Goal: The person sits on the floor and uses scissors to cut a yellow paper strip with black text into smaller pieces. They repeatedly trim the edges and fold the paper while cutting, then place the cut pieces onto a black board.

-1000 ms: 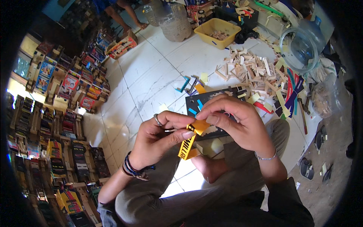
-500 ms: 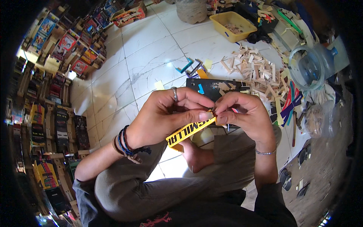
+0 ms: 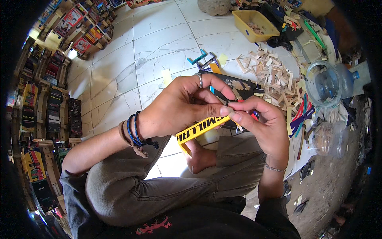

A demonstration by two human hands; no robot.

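A narrow yellow strip with black lettering [image 3: 203, 128] hangs over my lap, bent down at its lower left end. My left hand [image 3: 175, 105] is closed on it, thumb along the upper edge. At its right end, my right hand [image 3: 262, 125] pinches with thumb and forefinger, the tips of both hands nearly meeting. The fingers hide what that end looks like. Just beyond my hands lies a dark board [image 3: 248, 88] with worn, pale patches. Behind it are a teal bent strip [image 3: 196, 58] and a dark lettered one [image 3: 208, 61].
Many small wooden pieces [image 3: 274, 73] are heaped right of the board. A yellow basin [image 3: 254, 34] stands behind them. A clear plastic bottle [image 3: 330, 83] and a hammer-like tool [image 3: 301, 143] lie at right. Wooden racks with colourful printed panels [image 3: 41, 115] line the left.
The view has shifted, so the racks and floor sit differently in it. Both hands keep their grip on the yellow strip; its lower left end now shows more of its bend.
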